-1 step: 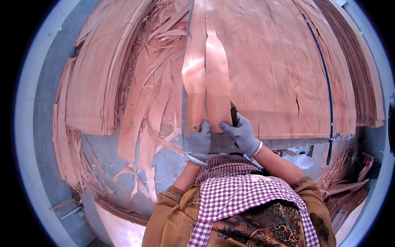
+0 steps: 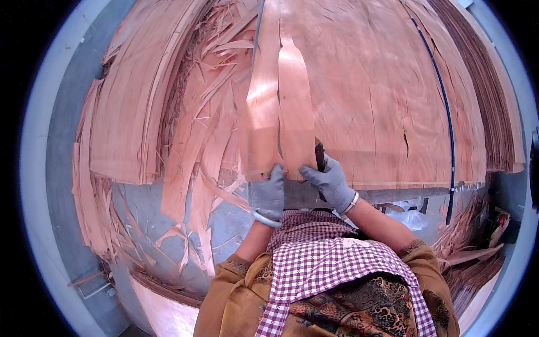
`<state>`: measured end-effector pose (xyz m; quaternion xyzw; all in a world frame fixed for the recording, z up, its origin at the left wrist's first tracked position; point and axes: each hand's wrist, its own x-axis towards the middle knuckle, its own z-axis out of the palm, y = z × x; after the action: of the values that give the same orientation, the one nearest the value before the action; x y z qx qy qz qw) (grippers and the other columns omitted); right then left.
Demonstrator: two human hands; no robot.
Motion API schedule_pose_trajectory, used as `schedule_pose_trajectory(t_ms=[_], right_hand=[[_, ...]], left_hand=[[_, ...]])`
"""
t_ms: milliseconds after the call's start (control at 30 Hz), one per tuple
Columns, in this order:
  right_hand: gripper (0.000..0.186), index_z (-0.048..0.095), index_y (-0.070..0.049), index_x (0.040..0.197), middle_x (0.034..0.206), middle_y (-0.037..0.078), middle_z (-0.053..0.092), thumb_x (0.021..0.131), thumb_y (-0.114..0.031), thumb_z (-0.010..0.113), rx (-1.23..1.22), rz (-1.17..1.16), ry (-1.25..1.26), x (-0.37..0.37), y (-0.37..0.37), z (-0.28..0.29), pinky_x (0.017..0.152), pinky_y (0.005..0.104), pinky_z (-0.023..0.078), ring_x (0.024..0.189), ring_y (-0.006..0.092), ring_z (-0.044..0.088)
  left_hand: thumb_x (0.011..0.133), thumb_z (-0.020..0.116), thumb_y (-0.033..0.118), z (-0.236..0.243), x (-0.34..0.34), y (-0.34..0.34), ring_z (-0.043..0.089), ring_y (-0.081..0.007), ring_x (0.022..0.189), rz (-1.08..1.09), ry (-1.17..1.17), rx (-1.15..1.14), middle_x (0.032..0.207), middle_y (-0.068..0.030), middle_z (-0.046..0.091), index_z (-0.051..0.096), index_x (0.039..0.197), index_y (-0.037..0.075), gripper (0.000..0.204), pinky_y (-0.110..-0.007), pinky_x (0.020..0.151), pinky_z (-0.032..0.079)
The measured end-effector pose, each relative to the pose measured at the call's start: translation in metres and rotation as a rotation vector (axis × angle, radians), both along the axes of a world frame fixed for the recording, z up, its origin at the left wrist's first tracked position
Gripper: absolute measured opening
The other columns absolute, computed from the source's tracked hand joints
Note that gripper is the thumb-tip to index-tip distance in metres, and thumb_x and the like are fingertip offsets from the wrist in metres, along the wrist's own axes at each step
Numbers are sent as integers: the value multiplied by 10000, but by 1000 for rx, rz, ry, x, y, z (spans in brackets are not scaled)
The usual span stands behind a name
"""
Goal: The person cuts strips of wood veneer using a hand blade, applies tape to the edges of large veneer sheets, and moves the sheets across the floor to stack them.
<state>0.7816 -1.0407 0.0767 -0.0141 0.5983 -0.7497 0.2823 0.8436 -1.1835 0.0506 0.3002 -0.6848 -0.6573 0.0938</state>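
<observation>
My left hand (image 2: 269,192), in a grey glove, is closed on the near end of a narrow wood veneer strip (image 2: 262,135). Beside it lies a second strip (image 2: 295,112), with a thin dark gap between the two. My right hand (image 2: 332,182), gloved too, grips a dark knife (image 2: 320,157) whose tip points away from me. Its thumb presses on the near right corner of the second strip. Under the strips spreads a wide, cracked veneer sheet (image 2: 382,112) with its grain running away from me.
A dark blue rod (image 2: 442,92) lies lengthwise on the sheet at right. Veneer stacks stand at left (image 2: 126,123) and far right (image 2: 477,73). Torn veneer scraps (image 2: 210,129) fill the space left of the table edge and litter the grey floor (image 2: 140,202).
My left hand has shifted slightly left, taking the strip's near end with it, so the strip now overhangs the table's left edge. The right hand has hardly moved.
</observation>
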Motion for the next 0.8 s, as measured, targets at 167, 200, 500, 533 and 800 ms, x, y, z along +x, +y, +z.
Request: schedule_pose_trajectory(t_ms=[167, 200, 500, 533, 800], right_hand=[[324, 538, 31, 1144, 1049, 56, 618, 847, -71, 614, -122, 59, -313, -6, 9, 2, 790, 261, 472, 898, 116, 571], [318, 539, 31, 1142, 1047, 55, 618, 849, -70, 611, -154, 70, -321, -6, 10, 1, 788, 260, 472, 897, 115, 570], [359, 535, 7, 1169, 1061, 37, 611, 842, -99, 640, 5, -10, -30, 12, 5, -7, 811, 251, 458, 942, 90, 552], [361, 536, 5, 1168, 1062, 31, 609, 840, -101, 642, -3, 12, -9, 13, 2, -7, 811, 247, 455, 938, 85, 548], [324, 542, 21, 1147, 1028, 15, 605, 845, -72, 617, -93, -16, 43, 8, 2, -4, 802, 251, 449, 903, 83, 538]], left_hand=[[883, 591, 148, -17, 2, 0, 579, -83, 712, 39, 291, 300, 843, -8, 619, 640, 966, 18, 162, -239, 602, 463], [883, 589, 140, -20, 2, 0, 581, -84, 724, 53, 232, 302, 857, -8, 620, 636, 985, 12, 170, -242, 608, 467], [882, 503, 135, -16, 3, 5, 624, -211, 763, -109, 116, -431, 884, -100, 646, 645, 995, 71, 192, -349, 634, 490], [881, 488, 145, -13, 2, 7, 624, -248, 773, -134, 79, -656, 894, -124, 642, 646, 987, 81, 201, -372, 641, 488], [888, 555, 210, 3, -2, 1, 634, -228, 859, -68, 177, -79, 962, -96, 644, 612, 1007, 18, 233, -373, 700, 512]])
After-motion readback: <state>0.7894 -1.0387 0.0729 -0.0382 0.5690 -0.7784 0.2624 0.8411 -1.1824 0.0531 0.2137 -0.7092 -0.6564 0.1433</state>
